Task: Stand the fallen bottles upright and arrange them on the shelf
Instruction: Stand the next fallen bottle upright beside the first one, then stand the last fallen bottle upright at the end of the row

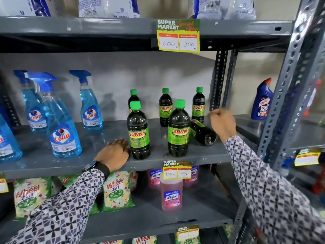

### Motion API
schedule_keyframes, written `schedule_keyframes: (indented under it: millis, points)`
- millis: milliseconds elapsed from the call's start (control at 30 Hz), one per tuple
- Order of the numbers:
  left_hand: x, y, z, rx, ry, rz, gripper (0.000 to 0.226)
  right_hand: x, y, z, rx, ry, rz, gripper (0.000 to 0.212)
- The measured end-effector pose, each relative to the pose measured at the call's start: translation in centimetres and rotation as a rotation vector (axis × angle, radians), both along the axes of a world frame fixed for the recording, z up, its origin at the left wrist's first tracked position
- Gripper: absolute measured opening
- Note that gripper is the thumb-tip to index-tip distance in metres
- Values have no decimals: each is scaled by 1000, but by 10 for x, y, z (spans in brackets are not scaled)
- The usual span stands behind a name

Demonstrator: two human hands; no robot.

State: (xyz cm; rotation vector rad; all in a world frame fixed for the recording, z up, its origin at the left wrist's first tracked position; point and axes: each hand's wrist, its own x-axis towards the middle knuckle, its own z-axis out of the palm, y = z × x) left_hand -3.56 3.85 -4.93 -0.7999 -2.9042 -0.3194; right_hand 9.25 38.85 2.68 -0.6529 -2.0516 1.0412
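Several dark Sunny bottles with green caps stand upright on the grey middle shelf (70, 161): two in front, one (139, 131) on the left and one (178, 129) on the right, and three behind them near the back wall. One more Sunny bottle (202, 132) lies on its side behind the right front one, its base facing me. My left hand (114, 154) rests flat on the shelf, touching the base of the left front bottle. My right hand (222, 125) hovers just right of the fallen bottle, fingers curled, holding nothing.
Blue Colin spray bottles (61, 120) fill the shelf's left part. A Harpic bottle (262, 99) stands on the neighbouring shelf beyond the perforated upright (219, 80). Detergent packs (116, 189) and pink Lizol bottles (171, 194) sit on the shelf below. Price tags (178, 36) hang from shelf edges.
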Motion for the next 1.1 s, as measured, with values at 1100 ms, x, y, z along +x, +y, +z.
schedule_keyframes:
  millis: [1100]
  points:
    - [9, 2, 6, -33, 21, -12, 51, -7, -9, -42, 74, 63, -78, 67]
